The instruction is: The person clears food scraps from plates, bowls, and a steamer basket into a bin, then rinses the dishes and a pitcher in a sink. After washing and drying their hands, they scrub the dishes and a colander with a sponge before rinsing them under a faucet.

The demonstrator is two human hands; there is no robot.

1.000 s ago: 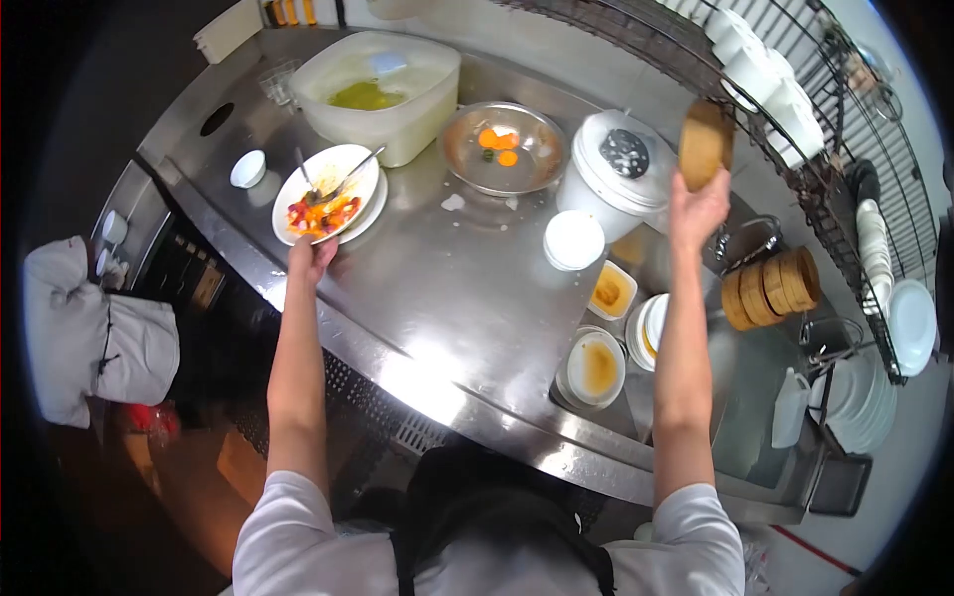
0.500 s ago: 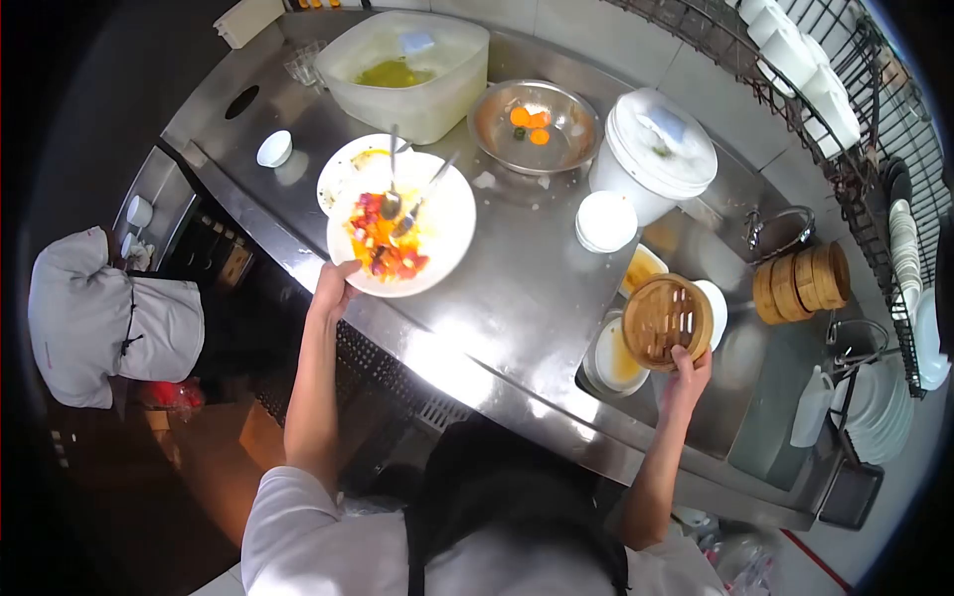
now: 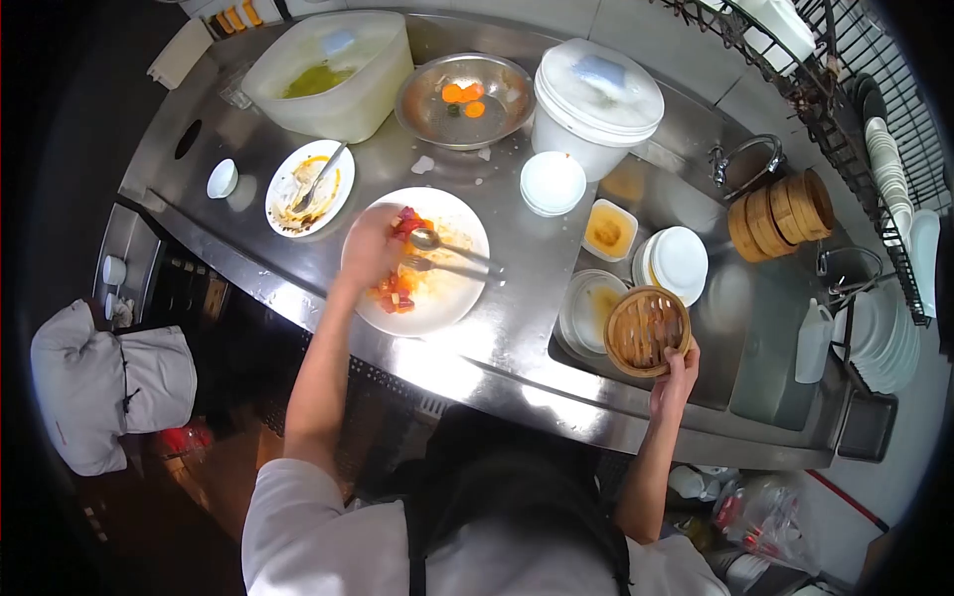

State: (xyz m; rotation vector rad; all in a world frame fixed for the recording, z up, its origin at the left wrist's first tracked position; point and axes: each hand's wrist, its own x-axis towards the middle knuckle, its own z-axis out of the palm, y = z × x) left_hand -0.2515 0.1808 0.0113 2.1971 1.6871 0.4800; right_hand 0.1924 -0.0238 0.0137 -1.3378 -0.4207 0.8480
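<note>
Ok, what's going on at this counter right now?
The person's left hand is over the food scraps on a large white plate, with a spoon and a fork on it. The right hand holds a round bamboo steamer near the stacked dishes by the sink. A smaller dirty plate and a metal bowl with orange pieces stand farther back on the counter.

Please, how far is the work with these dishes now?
Looks done: round white dishes stand stacked in the steel sink. In hand: the left hand is at red and orange food scraps on a round white plate; the right hand holds a round slatted bamboo basket. Probably remaining: those scraps, and the smaller, smeared white plate.
</note>
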